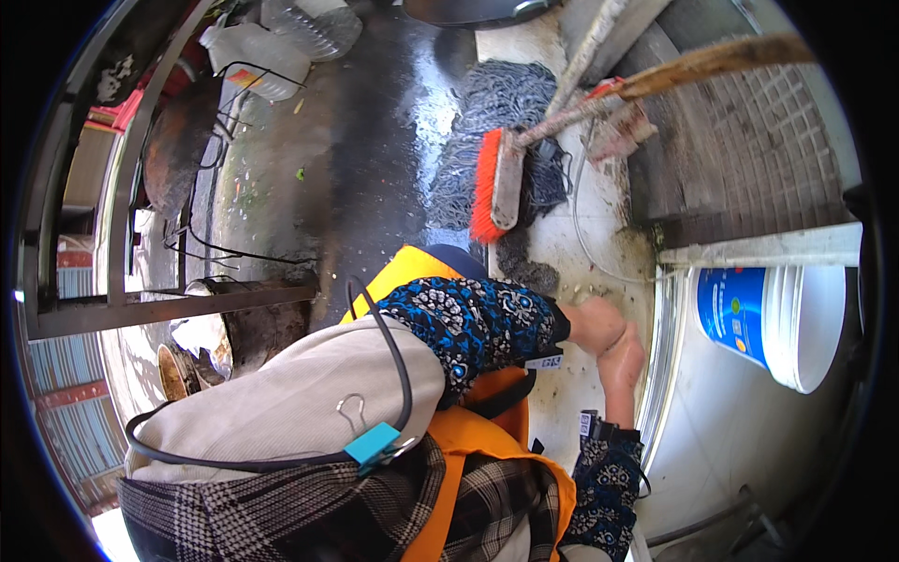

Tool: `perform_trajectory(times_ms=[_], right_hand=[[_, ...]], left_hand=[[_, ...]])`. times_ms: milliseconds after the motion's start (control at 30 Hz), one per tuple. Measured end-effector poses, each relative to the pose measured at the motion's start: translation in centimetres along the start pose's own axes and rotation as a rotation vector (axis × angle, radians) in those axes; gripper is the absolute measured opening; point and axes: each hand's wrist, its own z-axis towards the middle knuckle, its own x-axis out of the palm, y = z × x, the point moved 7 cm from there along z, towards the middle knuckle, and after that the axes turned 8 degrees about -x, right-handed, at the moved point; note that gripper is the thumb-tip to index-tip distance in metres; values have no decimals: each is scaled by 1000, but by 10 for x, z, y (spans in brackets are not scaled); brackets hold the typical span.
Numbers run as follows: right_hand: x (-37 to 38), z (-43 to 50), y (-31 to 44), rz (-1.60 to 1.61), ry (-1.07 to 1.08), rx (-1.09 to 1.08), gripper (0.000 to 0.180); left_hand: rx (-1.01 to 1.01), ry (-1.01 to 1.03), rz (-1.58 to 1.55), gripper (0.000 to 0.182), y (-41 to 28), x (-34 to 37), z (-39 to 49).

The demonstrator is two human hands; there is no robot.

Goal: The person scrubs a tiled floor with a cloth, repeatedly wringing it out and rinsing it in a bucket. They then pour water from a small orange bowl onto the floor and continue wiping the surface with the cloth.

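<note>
My left hand [597, 324] reaches in from a blue-and-black floral sleeve and meets my right hand [622, 365], wrist to palm. Both hands are bare and look wet. Their fingers are mostly hidden behind one another, and I cannot see anything held between them. Beneath them is a stained pale tiled surface [562, 411]. Just left of the hands lies a dark, matted clump [523, 267]. Farther off, a broom head [507, 181] with red-orange bristles rests against a grey string mop [499, 98].
A white plastic bucket [804, 316] with a blue label is at the right. A woven panel [765, 140] and a wooden handle [716, 62] are above it. Plastic jugs [260, 60], a metal frame [175, 305] and a rusty drum [270, 327] occupy the left. The dark floor [365, 140] looks wet.
</note>
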Motion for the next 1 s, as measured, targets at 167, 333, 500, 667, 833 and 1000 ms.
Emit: perform_trajectory(times_ms=[167, 333, 500, 667, 833, 1000], right_hand=[[63, -36, -31, 573, 28, 271, 29], [102, -84, -23, 1367, 268, 562, 17], [107, -107, 0, 1912, 299, 622, 22], [79, -100, 11, 2283, 394, 252, 46], [66, -92, -33, 1717, -161, 588, 61], [45, -67, -46, 1887, -385, 345, 51]], left_hand=[[261, 96, 131, 20, -8, 30, -8], [398, 128, 202, 12, -17, 48, -22], [565, 83, 234, 10, -33, 43, -31], [243, -176, 156, 20, -26, -7, -1], [-205, -254, -84, 42, -10, -39, 12], [-133, 313, -292, 59, -30, 0, 12]])
